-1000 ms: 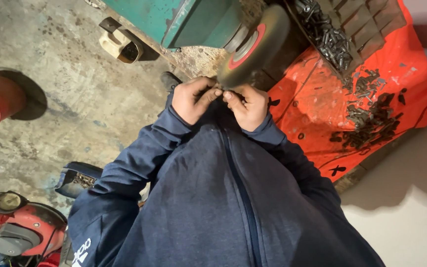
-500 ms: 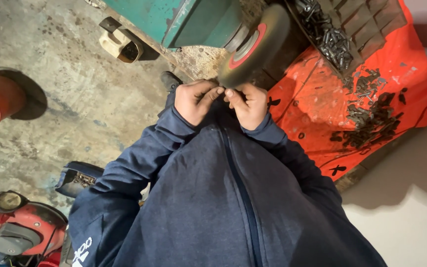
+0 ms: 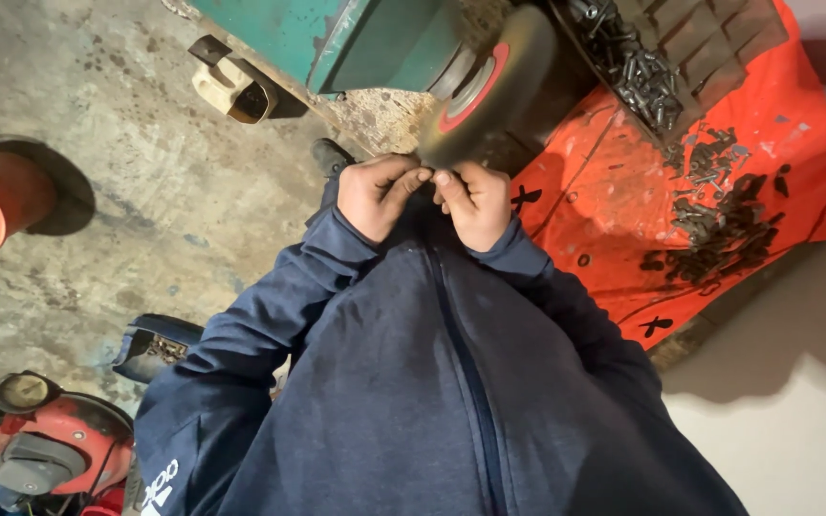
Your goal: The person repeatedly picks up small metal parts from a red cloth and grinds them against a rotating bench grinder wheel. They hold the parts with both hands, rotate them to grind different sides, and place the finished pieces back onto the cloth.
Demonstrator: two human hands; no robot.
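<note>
Both hands meet right at the lower rim of the grinding wheel (image 3: 486,84), a dark disc with a red hub mounted on the side of a green machine body (image 3: 356,38). The left hand (image 3: 378,196) and the right hand (image 3: 475,201) have their fingertips pinched together around something very small; the piece itself is hidden between the fingers, so I cannot tell what it is, only that each grip is clenched tight and held at the wheel's edge, probably so both hands can steady it against the rim. The forearms in navy sleeves (image 3: 270,315) come in close to the body, which keeps the hold braced. To the right, an orange sheet (image 3: 623,229) lies spread under a dark crate of metal bolts (image 3: 638,67), with more loose bolts (image 3: 719,220) scattered on it, within easy reach. To the left, the concrete floor (image 3: 117,124) is open, apart from a rust-red bucket (image 3: 2,196) at the frame's edge and a cream jug (image 3: 236,88) near the machine.
</note>
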